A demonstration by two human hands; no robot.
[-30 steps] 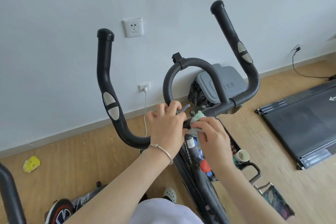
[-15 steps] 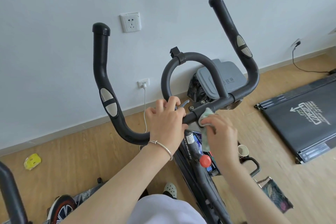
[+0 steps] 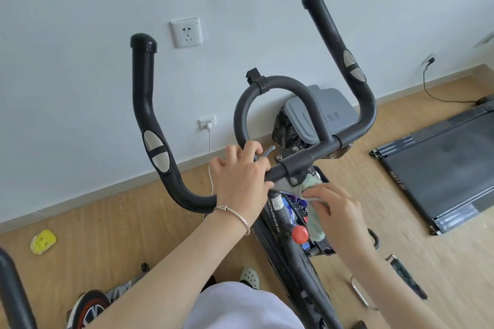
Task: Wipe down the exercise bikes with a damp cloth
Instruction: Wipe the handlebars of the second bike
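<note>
A black exercise bike's handlebar (image 3: 149, 125) fills the middle of the view, with two upright grips and a loop bar in the centre. My left hand (image 3: 240, 176) is wrapped around the crossbar just left of the stem clamp. My right hand (image 3: 334, 208) holds a pale green cloth (image 3: 307, 184) pressed against the metal bracket under the clamp, on the right side of the stem. A loose end of the cloth hangs down beside the red knob (image 3: 299, 234). The bike frame (image 3: 302, 270) runs down toward me.
A grey bin with a black bag (image 3: 320, 115) stands against the wall behind the bars. A treadmill (image 3: 441, 168) lies on the floor at right. Wall sockets (image 3: 186, 32) and a white charger cable (image 3: 210, 157) are behind. A yellow object (image 3: 42, 242) lies at left; another bike's bar (image 3: 13, 294) at the lower left corner.
My right hand has slid with the cloth from the crossbar, right of the clamp, down to the bracket below it. My left hand has kept its grip on the bar.
</note>
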